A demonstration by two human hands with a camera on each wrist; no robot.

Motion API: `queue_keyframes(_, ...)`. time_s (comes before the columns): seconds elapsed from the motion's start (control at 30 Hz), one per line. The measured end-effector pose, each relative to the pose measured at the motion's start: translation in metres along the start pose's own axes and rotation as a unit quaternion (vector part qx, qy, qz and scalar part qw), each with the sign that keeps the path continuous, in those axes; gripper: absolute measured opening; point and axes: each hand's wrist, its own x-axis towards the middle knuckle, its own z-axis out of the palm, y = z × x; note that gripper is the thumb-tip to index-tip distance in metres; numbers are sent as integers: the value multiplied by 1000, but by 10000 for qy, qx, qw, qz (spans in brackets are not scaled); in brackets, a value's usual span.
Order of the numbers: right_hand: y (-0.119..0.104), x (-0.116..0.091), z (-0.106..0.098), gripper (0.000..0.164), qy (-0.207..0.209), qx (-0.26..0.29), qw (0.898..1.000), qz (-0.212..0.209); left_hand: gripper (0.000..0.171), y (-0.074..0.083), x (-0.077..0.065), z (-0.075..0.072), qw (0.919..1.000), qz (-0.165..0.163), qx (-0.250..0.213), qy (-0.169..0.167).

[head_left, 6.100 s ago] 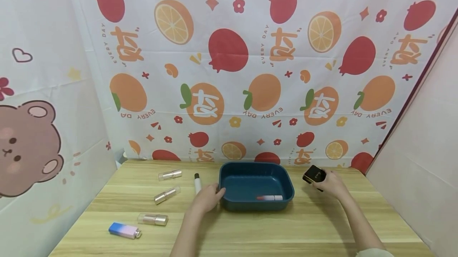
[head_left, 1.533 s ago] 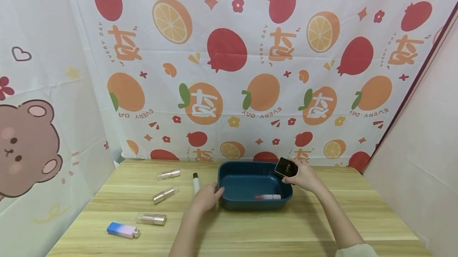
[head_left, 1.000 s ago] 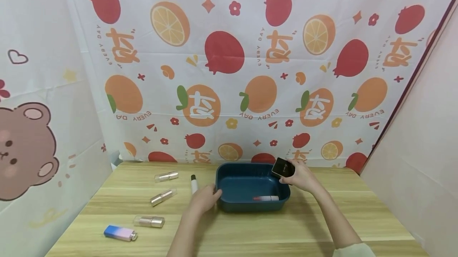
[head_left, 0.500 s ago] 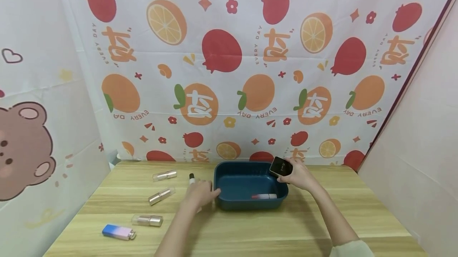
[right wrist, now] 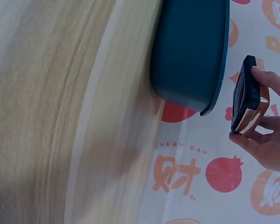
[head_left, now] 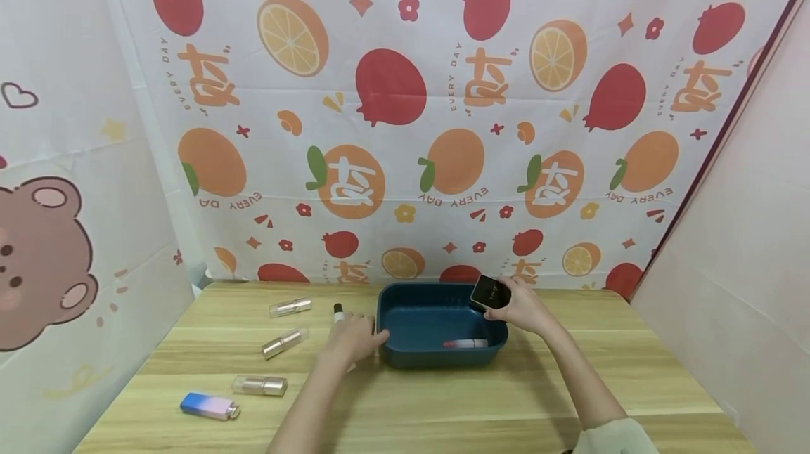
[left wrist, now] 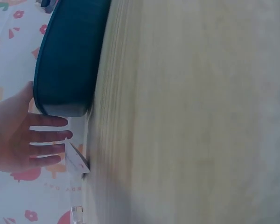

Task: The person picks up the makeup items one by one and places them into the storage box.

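Observation:
My right hand [head_left: 524, 305] grips a black square compact case [head_left: 489, 292] by its edges, tilted over the back right corner of a dark blue plastic bin [head_left: 436, 359]. Gold sides show on the compact [right wrist: 252, 116] in the right wrist view, where it is apart from the bin's rim. Inside the bin lies a lip gloss tube [head_left: 467, 344] with a red end. My left hand [head_left: 354, 338] is at the bin's left side. Its fingers [left wrist: 46, 136] are straight and spread in the left wrist view, the thumb by the rim. It partly hides a white tube with a black cap [head_left: 338, 308].
Left of the bin lie three clear-capped lipsticks [head_left: 291, 307] [head_left: 285, 344] [head_left: 260, 386] and a blue-pink tube [head_left: 207, 405]. A fruit-print cloth [head_left: 392, 173] hangs behind the wooden table [head_left: 443, 412], with pale walls at both sides.
My right hand has lifted the compact from the table and carried it left to the bin's back right corner. My left hand has loosened from the left rim and shifted over the white tube.

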Motion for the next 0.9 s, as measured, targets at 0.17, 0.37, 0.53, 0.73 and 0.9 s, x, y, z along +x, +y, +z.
queue_keyframes(0.17, -3, 2, -1, 81, -40, -22, 10000, 6, 51, -1, 0, -1, 10000, -2, 39, -3)
queue_keyframes(0.37, -5, 2, 0, 80, -45, -15, 10000, -67, 52, -2, 1, 1, 10000, 17, 87, 46)
queue_keyframes(0.53, -7, 4, 2, 78, -101, 10, 9999, -86, 52, -2, 1, 2, 9999, 25, 112, 72)
queue_keyframes(0.73, -9, 5, 5, 76, -105, -69, 9998, -168, 51, -2, 1, 3, 9999, 15, 105, 47)
queue_keyframes(0.9, -13, 5, 9, 77, -130, -223, 9993, -277, 49, -2, 1, 4, 9999, 23, 92, 59)
